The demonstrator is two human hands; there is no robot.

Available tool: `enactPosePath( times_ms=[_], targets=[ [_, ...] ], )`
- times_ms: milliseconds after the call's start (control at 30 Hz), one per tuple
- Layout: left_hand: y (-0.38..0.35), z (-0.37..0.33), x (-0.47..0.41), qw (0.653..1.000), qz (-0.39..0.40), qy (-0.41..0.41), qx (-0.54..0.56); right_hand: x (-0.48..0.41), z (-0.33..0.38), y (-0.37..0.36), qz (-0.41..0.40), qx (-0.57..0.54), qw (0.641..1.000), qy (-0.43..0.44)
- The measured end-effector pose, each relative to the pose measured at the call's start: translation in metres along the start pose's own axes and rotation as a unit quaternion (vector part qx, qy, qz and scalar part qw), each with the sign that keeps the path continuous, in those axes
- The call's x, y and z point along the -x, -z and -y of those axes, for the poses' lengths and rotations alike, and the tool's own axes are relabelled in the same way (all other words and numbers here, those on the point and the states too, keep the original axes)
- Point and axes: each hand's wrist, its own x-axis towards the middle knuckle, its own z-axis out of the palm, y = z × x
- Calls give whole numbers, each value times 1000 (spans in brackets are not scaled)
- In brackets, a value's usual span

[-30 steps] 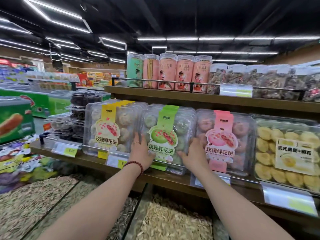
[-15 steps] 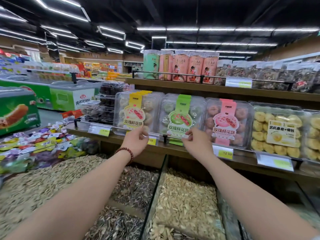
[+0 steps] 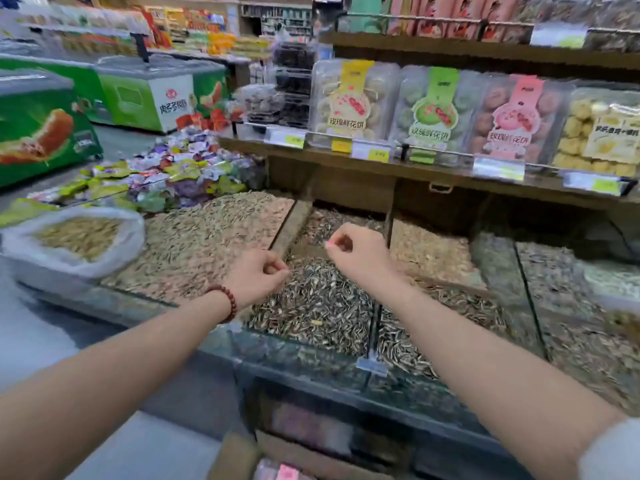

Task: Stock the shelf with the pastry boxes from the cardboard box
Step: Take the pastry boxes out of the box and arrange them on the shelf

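Three rows of clear pastry boxes stand on the wooden shelf: yellow-labelled, green-labelled and pink-labelled. Both my hands hang below the shelf, over the seed bins, away from the boxes. My left hand, with a bead bracelet on its wrist, and my right hand have loosely curled fingers and hold nothing. At the bottom edge, on the floor, is the cardboard box, with a blurred pink-labelled pastry box inside it.
Glass-fronted bins of sunflower seeds lie between me and the shelf. A plastic bag of seeds sits at the left, wrapped candies behind it. Green freezers stand at the far left. A box of yellow pastries fills the shelf's right.
Both hands have let go of the green-labelled box on the shelf and dropped back toward me over the seed bins. The view has tilted down, bringing the cardboard box into sight.
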Motion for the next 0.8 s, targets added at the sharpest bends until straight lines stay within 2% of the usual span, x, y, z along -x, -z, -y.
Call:
enactPosePath(
  times_ms=[100,233,333,400,567,800],
  targets=[
    [-7,57,49,999,14,45,-20,47,6,-49,74,0,997,27],
    [-22,113,98,991,51,123,8,100,-6,-108,141,-14,988,56],
    [-51,149,125,985,47,164,6,136,-27,-150,199,-25,979,38],
    [-80,177,140,978,63,200,10,157,-47,-179,251,-34,967,3],
    [-163,243,178,944,131,296,59,208,-116,-239,308,-37,942,-129],
    [-276,330,212,921,152,359,22,282,-233,-331,330,-23,913,-239]
  ],
)
